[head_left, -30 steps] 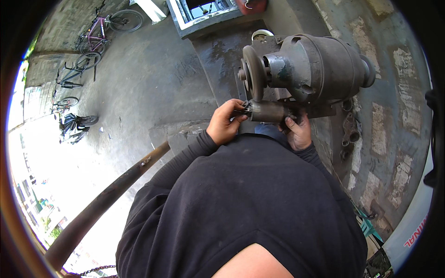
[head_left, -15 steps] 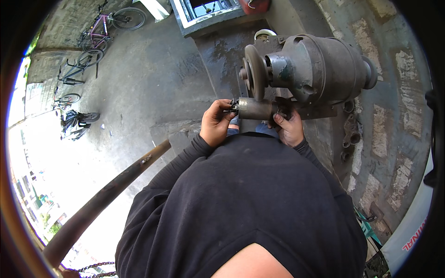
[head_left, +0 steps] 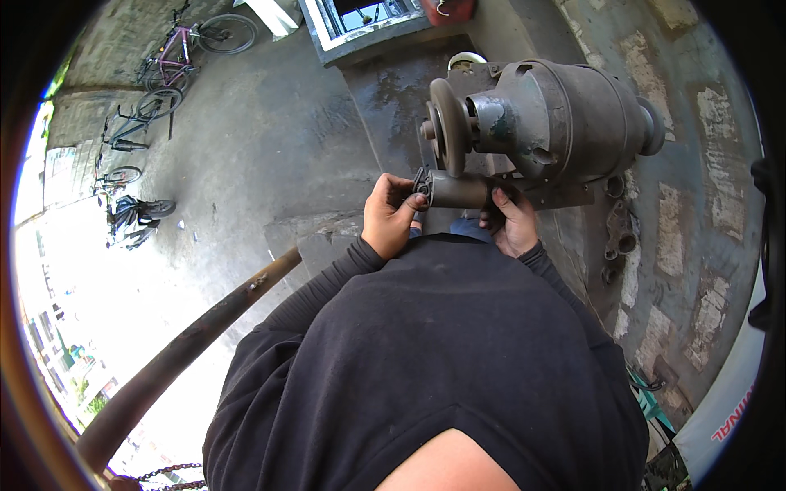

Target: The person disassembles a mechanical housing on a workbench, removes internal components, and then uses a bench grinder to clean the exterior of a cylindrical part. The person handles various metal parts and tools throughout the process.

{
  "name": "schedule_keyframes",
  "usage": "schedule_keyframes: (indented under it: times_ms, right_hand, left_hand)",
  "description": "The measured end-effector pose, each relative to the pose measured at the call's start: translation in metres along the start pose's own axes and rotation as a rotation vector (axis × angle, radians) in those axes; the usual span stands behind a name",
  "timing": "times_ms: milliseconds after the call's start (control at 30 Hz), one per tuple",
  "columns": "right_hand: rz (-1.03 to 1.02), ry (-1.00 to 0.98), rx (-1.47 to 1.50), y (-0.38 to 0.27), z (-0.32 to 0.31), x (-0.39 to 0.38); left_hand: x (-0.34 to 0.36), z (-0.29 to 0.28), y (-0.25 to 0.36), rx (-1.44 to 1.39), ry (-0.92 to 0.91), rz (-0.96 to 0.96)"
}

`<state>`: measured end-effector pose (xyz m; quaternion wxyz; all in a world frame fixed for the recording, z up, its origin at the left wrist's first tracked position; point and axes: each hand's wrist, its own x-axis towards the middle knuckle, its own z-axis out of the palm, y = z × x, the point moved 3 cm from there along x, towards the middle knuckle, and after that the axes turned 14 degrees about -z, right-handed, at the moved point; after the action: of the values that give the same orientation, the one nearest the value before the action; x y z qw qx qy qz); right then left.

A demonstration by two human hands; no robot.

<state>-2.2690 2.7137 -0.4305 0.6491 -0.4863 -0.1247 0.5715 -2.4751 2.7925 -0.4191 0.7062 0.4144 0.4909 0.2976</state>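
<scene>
A grey metal cylinder lies crosswise between my hands, just under the wheel of a bench grinder. My left hand is closed on its left end, where small dark fittings stick out between thumb and fingers. Round the right end, the thumb and fingers of my right hand are wrapped; the fingers behind the cylinder are partly hidden. The grinding wheel sits directly above the cylinder's left part; whether they touch I cannot tell. Its bulky grey motor extends to the right.
A thick rusty pipe slants up at my left. Right of the grinder, several round metal parts lie near a patchy wall. Beyond are a framed box, a red container and several bicycles at the far left.
The cylinder has shifted slightly right and up. My left hand has moved right with it, and its thumb now lies over the end fittings. My right thumb has moved up along the cylinder.
</scene>
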Motion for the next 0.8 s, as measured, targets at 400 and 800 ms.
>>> schedule_keyframes:
  times_ms: [400,800]
  right_hand:
    - [0.054,0.117,0.023,-0.001,-0.001,-0.006]
    - [0.092,0.092,0.052,0.004,-0.002,-0.004]
  left_hand:
    - [0.004,0.003,0.001,0.005,-0.031,-0.052]
    - [0.007,0.000,0.004,-0.025,-0.061,-0.050]
